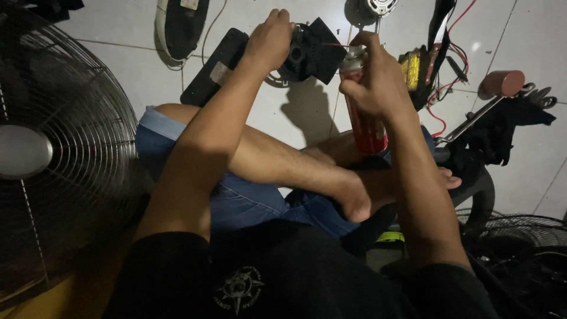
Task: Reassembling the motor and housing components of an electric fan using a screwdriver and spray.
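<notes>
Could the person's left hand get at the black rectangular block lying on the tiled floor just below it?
Probably yes. The left hand grips a round black plastic part, but the black rectangular block lies uncovered right beside that wrist, with nothing between. The hand would likely need to let go of the part first.

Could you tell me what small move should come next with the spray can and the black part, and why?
Probably press the nozzle briefly. The right hand holds the red spray can upright, its thin straw already pointing at the black part that the left hand steadies above the floor, so the aim looks set.
</notes>
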